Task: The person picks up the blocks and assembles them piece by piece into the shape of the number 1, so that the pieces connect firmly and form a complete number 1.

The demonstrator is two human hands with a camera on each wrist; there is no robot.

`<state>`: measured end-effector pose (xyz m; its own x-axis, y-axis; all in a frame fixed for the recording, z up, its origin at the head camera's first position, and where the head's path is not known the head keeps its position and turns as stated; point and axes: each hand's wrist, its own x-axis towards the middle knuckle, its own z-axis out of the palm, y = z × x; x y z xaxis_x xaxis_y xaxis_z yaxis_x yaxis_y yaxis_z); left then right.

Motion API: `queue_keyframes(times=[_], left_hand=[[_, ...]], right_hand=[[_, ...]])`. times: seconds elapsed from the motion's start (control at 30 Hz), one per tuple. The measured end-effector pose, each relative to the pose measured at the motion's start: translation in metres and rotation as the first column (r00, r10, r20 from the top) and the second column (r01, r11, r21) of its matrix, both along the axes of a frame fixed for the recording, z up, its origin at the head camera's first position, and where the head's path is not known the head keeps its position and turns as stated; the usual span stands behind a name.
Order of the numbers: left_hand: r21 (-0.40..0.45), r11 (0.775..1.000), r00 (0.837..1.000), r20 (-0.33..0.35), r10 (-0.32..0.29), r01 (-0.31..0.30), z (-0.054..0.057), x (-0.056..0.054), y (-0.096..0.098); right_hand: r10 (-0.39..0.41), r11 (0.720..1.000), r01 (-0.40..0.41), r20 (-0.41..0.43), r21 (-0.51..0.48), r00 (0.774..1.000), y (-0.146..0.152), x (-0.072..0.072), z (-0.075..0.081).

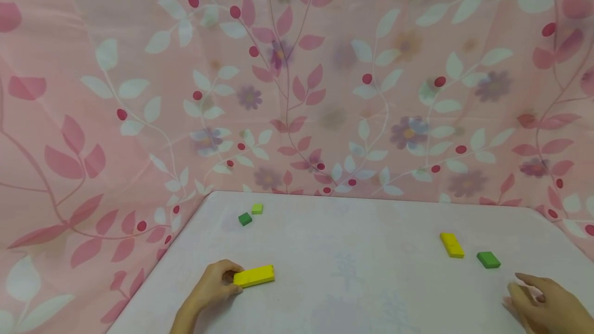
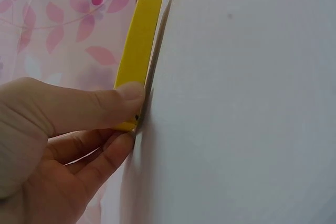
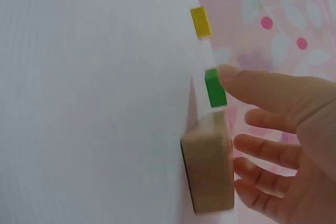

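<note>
A long yellow block (image 1: 254, 276) is pinched at one end between the thumb and fingers of my left hand (image 1: 213, 282), over the left part of the table. In the left wrist view a dark shadow runs along the block's side, and the thumb lies across its near end. At the right front, my right hand (image 1: 552, 305) has its fingers apart and loosely bent. Right beside those fingertips in the right wrist view stands a tan wooden block (image 3: 210, 174); whether they touch it I cannot tell. Beyond it is a green block (image 3: 216, 88), close to the thumb.
A second yellow block (image 1: 451, 245) lies behind the green block at the right. Toward the back left are a dark green block (image 1: 245, 219) and a light green block (image 1: 257, 209). Floral cloth (image 1: 297, 92) rises behind the white table (image 1: 371, 231).
</note>
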<state>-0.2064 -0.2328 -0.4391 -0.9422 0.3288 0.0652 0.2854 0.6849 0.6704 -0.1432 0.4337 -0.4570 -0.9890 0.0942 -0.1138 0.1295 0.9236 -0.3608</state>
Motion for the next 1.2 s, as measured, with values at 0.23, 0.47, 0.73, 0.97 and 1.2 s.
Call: queue_keyframes(times=[0.23, 0.47, 0.73, 0.97, 1.2], left_hand=[[0.006, 1.000, 1.000, 0.006, -0.016, 0.016, -0.001, -0.002, 0.005], [0.005, 0.999, 0.999, -0.009, -0.034, 0.034, -0.003, -0.005, 0.013], [0.032, 0.997, 0.996, -0.051, -0.071, 0.073, -0.004, -0.007, 0.023], [0.030, 0.997, 0.997, -0.037, -0.074, 0.075, -0.003, -0.009, 0.035], [0.002, 0.994, 0.990, -0.087, -0.107, 0.107, -0.006, -0.016, 0.045]], right_hand=[[0.033, 0.998, -0.023, -0.185, 0.061, 0.982, -0.028, -0.010, 0.014], [0.025, 1.000, -0.028, -0.229, -0.009, 0.973, -0.040, -0.017, 0.017], [0.018, 0.999, -0.033, -0.294, -0.044, 0.956, -0.050, -0.028, 0.017], [0.066, 0.995, -0.093, -0.576, -0.018, 0.815, -0.060, -0.042, 0.008], [0.059, 0.994, -0.098, -0.532, -0.046, 0.845, -0.070, -0.057, 0.009]])
